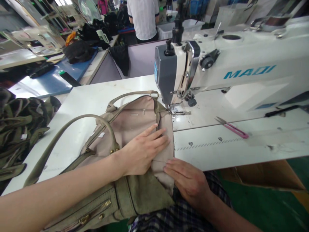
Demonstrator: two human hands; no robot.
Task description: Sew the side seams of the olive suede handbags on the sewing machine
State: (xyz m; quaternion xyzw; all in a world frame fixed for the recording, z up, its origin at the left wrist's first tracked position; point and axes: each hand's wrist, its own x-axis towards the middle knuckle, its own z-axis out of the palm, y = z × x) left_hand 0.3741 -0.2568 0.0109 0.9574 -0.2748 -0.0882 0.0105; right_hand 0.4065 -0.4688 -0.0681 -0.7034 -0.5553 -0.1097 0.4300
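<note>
An olive-green handbag (135,190) with long handles lies across the white sewing table (96,96), its beige lining (137,119) turned out and fed under the needle of a white sewing machine (217,67). My left hand (142,148) lies flat on the lining, fingers stretched toward the needle. My right hand (188,180) rests at the table's near edge, fingers flat, pressing the lining's lower corner down.
Pink-handled snips (233,128) lie on the table right of the needle. A heap of camouflage fabric (21,125) sits at the left. A person in a white shirt (143,17) stands at a far bench with dark bags. A cardboard box (260,175) stands below right.
</note>
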